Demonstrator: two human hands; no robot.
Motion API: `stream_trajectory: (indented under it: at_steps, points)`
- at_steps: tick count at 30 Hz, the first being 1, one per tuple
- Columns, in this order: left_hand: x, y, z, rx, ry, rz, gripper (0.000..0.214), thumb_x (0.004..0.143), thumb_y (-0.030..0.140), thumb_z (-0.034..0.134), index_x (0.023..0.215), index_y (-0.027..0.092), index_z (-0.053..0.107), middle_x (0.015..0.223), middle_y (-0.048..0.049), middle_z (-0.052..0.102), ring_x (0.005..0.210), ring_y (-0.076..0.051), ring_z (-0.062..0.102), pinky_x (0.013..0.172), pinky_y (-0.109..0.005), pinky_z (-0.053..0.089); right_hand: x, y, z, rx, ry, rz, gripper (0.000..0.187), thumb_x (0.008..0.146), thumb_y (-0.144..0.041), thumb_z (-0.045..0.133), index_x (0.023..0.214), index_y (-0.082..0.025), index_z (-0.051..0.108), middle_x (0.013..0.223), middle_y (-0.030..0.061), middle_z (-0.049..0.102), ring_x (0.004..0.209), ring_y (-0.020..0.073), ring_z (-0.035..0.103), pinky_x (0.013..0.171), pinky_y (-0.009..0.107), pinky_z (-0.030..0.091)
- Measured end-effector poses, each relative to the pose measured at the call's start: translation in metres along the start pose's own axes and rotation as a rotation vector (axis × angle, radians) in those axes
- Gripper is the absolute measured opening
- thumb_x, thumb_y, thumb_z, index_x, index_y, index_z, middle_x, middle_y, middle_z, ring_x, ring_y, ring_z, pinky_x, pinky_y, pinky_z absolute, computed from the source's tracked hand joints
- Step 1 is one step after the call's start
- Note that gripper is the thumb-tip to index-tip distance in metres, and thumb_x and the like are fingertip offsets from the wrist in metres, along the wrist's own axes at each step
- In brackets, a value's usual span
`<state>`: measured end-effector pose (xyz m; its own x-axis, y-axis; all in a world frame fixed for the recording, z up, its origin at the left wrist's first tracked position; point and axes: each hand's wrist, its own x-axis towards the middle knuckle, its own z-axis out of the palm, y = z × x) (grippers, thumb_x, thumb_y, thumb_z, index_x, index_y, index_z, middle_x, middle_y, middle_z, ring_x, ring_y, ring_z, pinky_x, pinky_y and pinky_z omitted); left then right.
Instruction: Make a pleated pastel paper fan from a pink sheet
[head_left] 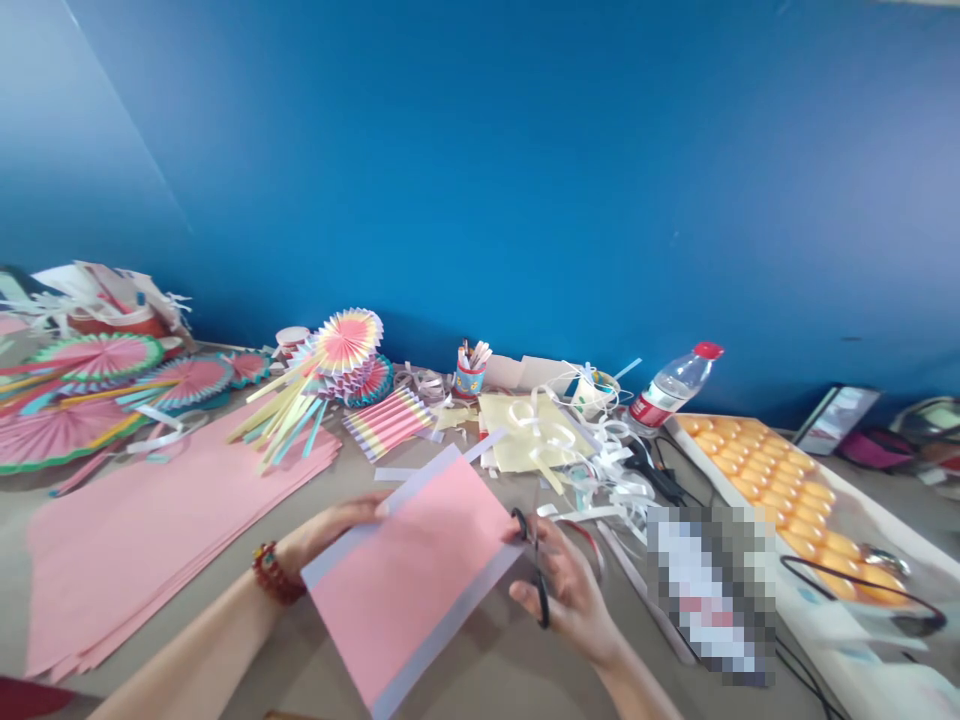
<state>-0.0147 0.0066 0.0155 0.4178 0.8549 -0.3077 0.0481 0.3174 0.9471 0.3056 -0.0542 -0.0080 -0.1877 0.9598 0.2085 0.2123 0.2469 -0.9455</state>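
Pink paper sheet, edged along its far-left and near-right sides with pale lavender strips, is held up at near centre above the grey tabletop. Far-left edge is gripped by the left hand: thumb laid over the top face, other fingers mostly hidden, so the sheet is pinched there and extends to the right of them. A beaded bracelet is worn on the left wrist.

Black-handled scissors are held in the right hand, fingers curled about the handles, thumb set to the near side. The sheet's right corner is placed just left of these fingers; whether it is also pinched by them cannot be told. Blades are hard to make out.

Pink sheets are stacked at left, with paper fans spread at far left. More fans are piled farther along, left of centre. A pleated paper piece is laid just beyond the held sheet. Yellow paper is partly covered by white scraps at far centre-right. A red-capped bottle is seen tilted at far right.
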Motion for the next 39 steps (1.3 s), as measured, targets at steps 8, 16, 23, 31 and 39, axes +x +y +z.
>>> stream_trajectory:
  at_steps: [8,16,23,31,39]
  points:
    - [0.009,0.013,-0.011,0.449,0.104,0.284,0.031,0.077,0.047,0.069,0.086,0.017,0.070,0.086,-0.0043,0.068,0.082,-0.021,0.059,0.073,-0.022,0.047,0.011,-0.004,0.001,0.006,0.125,0.018,0.039,0.083,-0.045,0.065,0.112,-0.019,0.056,0.090,0.0065,0.063,0.070,0.0155,0.057,0.065,0.027,0.050]
    - [-0.025,0.036,-0.028,0.606,-0.016,0.305,0.023,0.081,0.040,0.065,0.090,0.019,0.070,0.080,-0.0030,0.068,0.072,-0.019,0.060,0.063,-0.021,0.044,0.021,0.013,-0.003,-0.298,0.152,0.091,0.035,0.081,-0.052,0.061,0.068,-0.020,0.056,0.062,0.0004,0.057,0.058,0.0150,0.051,0.057,0.025,0.042]
    - [-0.001,0.009,-0.006,1.259,-0.245,0.326,0.028,0.080,0.021,0.047,0.100,0.019,0.066,0.102,-0.0066,0.069,0.093,-0.025,0.064,0.081,-0.028,0.044,0.013,0.003,0.007,-0.727,0.098,0.016,0.036,0.082,-0.050,0.060,0.064,-0.020,0.052,0.061,-0.0001,0.058,0.058,0.0136,0.052,0.055,0.022,0.032]
    - [0.009,0.005,0.022,1.492,-0.012,0.457,0.040,0.083,0.016,0.051,0.123,0.018,0.057,0.123,-0.0125,0.063,0.111,-0.029,0.059,0.095,-0.040,0.045,0.007,-0.001,0.011,-1.035,0.036,0.113,0.019,0.080,-0.039,0.063,0.086,-0.022,0.057,0.066,-0.0002,0.062,0.059,0.0155,0.057,0.053,0.023,0.024]
    - [-0.019,-0.026,0.040,1.446,-0.366,0.690,0.083,0.086,0.066,0.048,0.153,0.028,0.016,0.158,-0.0107,0.021,0.143,-0.035,0.024,0.117,-0.052,0.017,0.009,0.005,0.016,-1.183,0.068,0.051,0.008,0.079,-0.025,0.064,0.080,-0.022,0.056,0.069,0.0013,0.061,0.065,0.0167,0.057,0.056,0.025,0.023]
